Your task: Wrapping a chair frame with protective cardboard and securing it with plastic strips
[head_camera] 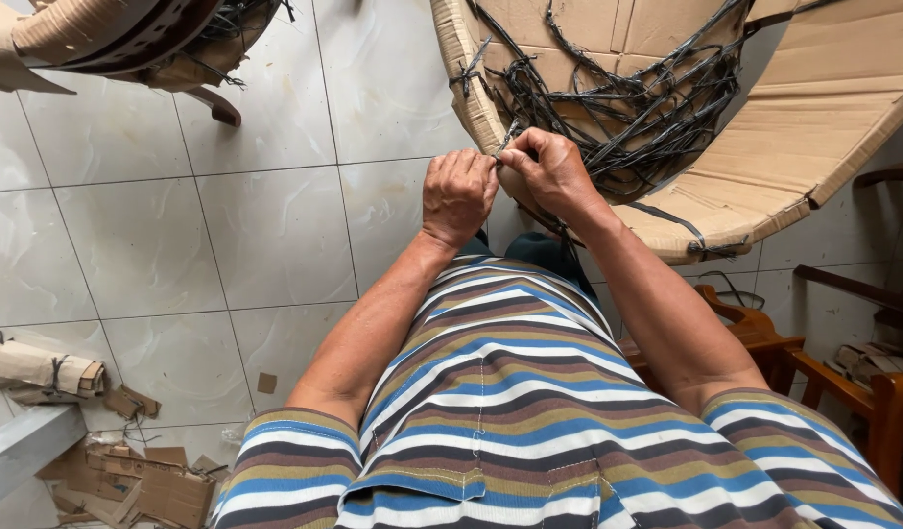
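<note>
Black strap pinched by both hands, cardboard-wrapped frame

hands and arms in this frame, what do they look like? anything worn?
Two bare hands, left hand and right hand: no gloves, rings or watch visible. Forearms are bare to above the elbow. Short sleeves of a shirt striped horizontally in blue, white, olive and brown-maroon. No markings visible.

Pale glossy floor tiles, cardboard scraps lower left, a wooden chair at right
</note>
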